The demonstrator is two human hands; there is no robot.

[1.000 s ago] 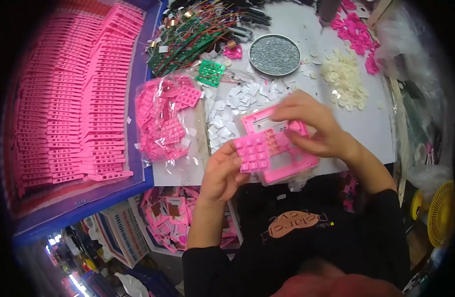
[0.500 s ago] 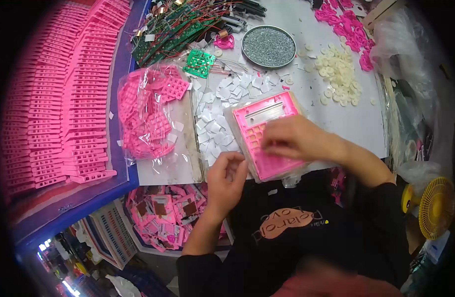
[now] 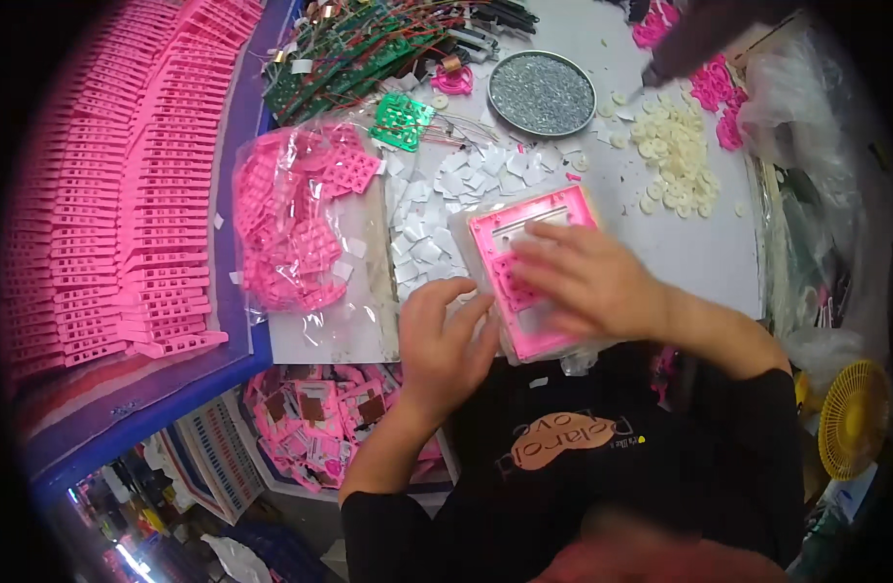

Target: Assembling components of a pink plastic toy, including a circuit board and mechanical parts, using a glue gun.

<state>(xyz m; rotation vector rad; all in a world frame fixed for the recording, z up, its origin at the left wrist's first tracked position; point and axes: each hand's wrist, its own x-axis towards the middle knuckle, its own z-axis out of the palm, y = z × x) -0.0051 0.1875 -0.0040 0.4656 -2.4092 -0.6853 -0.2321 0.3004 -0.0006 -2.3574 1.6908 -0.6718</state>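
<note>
A pink rectangular calculator-like casing [image 3: 546, 343] lies on a wrapped pad on the white table in front of me. It has a pale window near its far end. My right hand [image 3: 597, 287] is laid over the casing, fingers stretched out and partly smeared by motion, covering much of its middle and right. A pink piece with small holes [image 3: 515, 283] shows inside the casing beside those fingers. My left hand [image 3: 445, 340] is beside the casing's near left edge, its fingers curved and apart with nothing visible in them.
White paper squares [image 3: 427, 238] and a bag of pink key grids [image 3: 286, 223] lie left. Beyond are a round tin of small metal parts [image 3: 542, 94], green circuit boards [image 3: 354, 73] and cream discs [image 3: 675, 160]. A dark tapered tool [image 3: 704, 44] hangs upper right. Pink casings [image 3: 174, 194] are stacked far left.
My right hand has flattened and spread over the casing. The yellowish key openings now look pink. My left hand has opened somewhat. The dark tool has come into view at upper right.
</note>
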